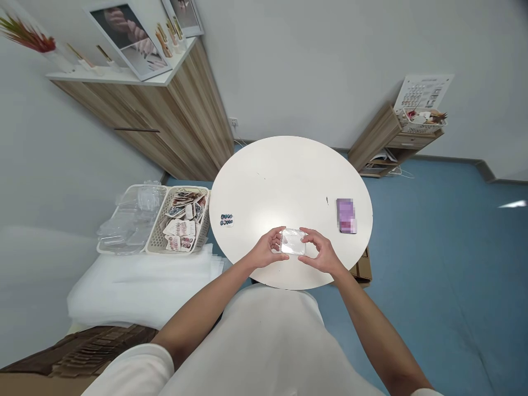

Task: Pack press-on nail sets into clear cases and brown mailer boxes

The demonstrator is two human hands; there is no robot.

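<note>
Between my two hands is a small clear plastic box, held over the near part of the round white table. My left hand grips its left side with thumb and fingers. On the opposite side my right hand pinches the right edge in the same way. What lies inside the box, if anything, I cannot make out. A small card with dark blue nail-like pieces rests on the table left of my hands. A purple pack, partly blurred, lies on the right of the tabletop.
Left of the table stand a white basket of packaged cards and another of clear plastic boxes. White foam sheets lie below them. A wooden cabinet stands back left, a small shelf back right, and cardboard under the table.
</note>
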